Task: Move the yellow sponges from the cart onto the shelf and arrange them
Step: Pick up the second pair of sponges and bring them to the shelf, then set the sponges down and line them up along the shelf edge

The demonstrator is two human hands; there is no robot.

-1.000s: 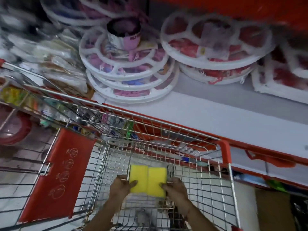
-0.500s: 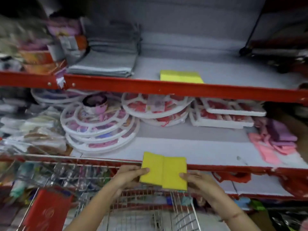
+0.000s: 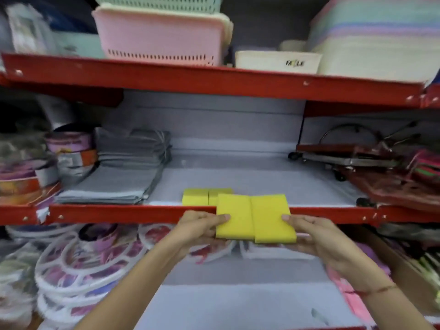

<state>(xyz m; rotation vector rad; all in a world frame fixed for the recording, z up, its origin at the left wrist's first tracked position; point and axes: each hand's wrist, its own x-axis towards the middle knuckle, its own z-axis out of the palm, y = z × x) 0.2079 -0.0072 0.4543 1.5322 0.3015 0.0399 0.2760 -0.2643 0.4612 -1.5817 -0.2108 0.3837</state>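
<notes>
Two yellow sponges (image 3: 256, 217) lie side by side, held flat between my hands in front of the red lip of the middle shelf (image 3: 119, 213). My left hand (image 3: 200, 228) grips their left edge, thumb on top. On the right edge sits my right hand (image 3: 316, 236), also thumb on top. Another pair of yellow sponges (image 3: 198, 197) rests on the grey shelf board just behind the lip, partly hidden by the held ones. The cart is out of view.
Folded grey cloths (image 3: 119, 179) lie left of the shelved sponges, with tape rolls (image 3: 69, 148) further left. Red metal items (image 3: 381, 167) fill the shelf's right side. Baskets (image 3: 162, 36) stand on the shelf above. White round hangers (image 3: 78, 265) stack on the shelf below.
Both hands have lifted the two sponges out of the cart and up to the middle shelf's front edge. My view has tilted upward, so the cart has dropped out of sight.
</notes>
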